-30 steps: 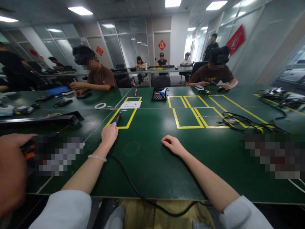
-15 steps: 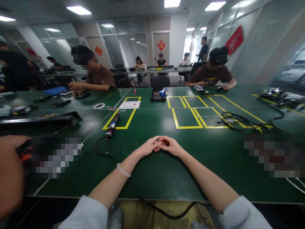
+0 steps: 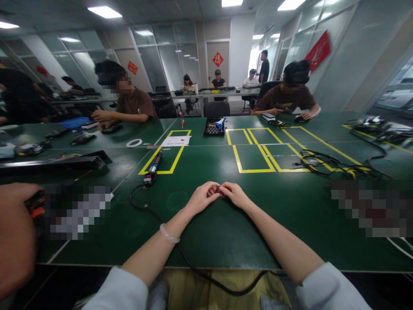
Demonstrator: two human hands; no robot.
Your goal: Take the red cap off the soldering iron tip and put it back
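My left hand and my right hand meet above the green table, near its front half. The fingers of both are curled inward, and the fingertips touch one another. No object shows between them; the inner fingers are partly hidden. A pale bracelet circles my left wrist. Closest to my left hand lies an electric screwdriver with a black cable that runs under my left forearm and over the table's front edge.
Yellow tape outlines mark the table. A black tray with a blue-and-white item stands at the back, and a tape roll lies left. Coiled cables lie right. A co-worker's arm reaches in at left; other people sit opposite.
My fingers have shifted against each other: the left ones are curled more, and the right fingertips now press near the left fingertips. The standing person at the back has moved left.
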